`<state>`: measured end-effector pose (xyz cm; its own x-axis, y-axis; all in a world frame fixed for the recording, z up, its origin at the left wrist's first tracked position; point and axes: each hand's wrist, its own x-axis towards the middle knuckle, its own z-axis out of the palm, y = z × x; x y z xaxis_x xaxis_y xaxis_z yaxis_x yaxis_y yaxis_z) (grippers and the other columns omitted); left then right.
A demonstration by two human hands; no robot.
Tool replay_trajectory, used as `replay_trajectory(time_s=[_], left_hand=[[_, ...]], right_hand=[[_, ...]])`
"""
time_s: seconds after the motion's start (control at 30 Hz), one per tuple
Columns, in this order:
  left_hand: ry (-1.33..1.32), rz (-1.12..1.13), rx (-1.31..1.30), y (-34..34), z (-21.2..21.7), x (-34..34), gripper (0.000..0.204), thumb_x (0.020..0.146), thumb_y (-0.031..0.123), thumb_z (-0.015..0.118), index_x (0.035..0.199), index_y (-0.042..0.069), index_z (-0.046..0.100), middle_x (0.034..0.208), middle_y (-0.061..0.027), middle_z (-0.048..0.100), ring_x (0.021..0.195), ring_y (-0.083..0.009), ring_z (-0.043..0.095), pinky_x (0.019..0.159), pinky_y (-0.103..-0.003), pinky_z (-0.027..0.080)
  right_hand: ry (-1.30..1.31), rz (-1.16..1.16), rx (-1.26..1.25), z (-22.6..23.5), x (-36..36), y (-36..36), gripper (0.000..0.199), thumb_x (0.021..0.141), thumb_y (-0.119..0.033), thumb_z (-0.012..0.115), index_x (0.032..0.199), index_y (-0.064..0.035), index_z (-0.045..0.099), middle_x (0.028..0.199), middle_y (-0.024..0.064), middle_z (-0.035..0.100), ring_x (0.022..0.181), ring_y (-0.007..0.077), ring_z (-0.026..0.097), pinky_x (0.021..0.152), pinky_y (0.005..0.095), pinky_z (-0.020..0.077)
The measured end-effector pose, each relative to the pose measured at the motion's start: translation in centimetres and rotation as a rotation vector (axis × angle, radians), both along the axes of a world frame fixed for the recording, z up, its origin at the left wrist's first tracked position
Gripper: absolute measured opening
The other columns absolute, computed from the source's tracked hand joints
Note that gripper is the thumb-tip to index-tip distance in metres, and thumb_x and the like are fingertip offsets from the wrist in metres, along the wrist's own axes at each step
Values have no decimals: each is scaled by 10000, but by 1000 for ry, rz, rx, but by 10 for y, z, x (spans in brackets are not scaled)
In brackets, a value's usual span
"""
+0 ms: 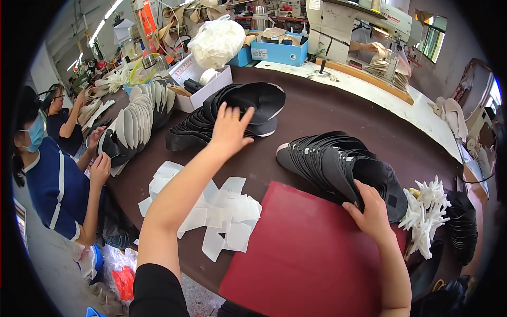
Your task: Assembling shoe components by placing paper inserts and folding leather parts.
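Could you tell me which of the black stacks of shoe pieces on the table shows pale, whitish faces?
The far-left stack, near the two seated people: its pieces show whitish faces, whereas the stacks under the left hand and right hand are black.

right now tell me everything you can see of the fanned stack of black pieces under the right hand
The fanned stack of black pieces lies on the dark brown table, overlapped like tilted cards, partly over the red mat. The pieces look thin, flexible and matte, some with pale edges or small white tags. The right hand rests on the nearest piece, fingers spread, not closed on it.
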<state>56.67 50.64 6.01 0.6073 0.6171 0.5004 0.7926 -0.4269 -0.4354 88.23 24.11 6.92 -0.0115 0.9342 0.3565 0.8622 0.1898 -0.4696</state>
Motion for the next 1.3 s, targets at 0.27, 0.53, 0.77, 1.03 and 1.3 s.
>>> replay_trajectory(time_s=[0.27,0.53,0.77,1.03,1.3], left_hand=[[32,-182,-412,17,15,28,430,852,475,652,1178,195,646,818,-113,715,745,-345,676,589,-372,495],[-156,-540,-282,-38,21,90,662,816,372,700,1386,111,486,1429,-92,495,1275,-298,493,1110,-431,341],[-150,-1015,-317,-127,8,172,535,827,199,684,1334,118,531,1447,-49,495,1343,-272,455,1099,-430,365],[-98,-949,-261,-180,7,174,472,826,161,658,1287,140,557,1408,-35,534,1341,-254,463,1100,-422,360],[-198,-834,-270,-228,22,188,476,821,129,634,1290,138,549,1335,-20,560,1228,-245,516,1070,-424,373]], right_hand=[[-25,-32,36,-9,12,4,536,827,-126,691,1323,0,529,1223,154,609,1094,311,575,936,359,453],[-17,-42,-121,6,77,1,444,887,-108,643,1309,4,565,1263,149,622,1052,280,605,912,320,469],[532,-28,-431,5,119,-16,325,928,-154,608,1215,-6,645,1033,95,696,819,211,620,772,276,490],[233,-121,-340,36,118,-43,276,908,-164,645,1148,-32,678,955,15,716,768,145,601,737,254,488],[7,104,71,18,126,-78,192,906,-156,605,1040,-29,660,926,73,727,733,253,654,693,330,511]])
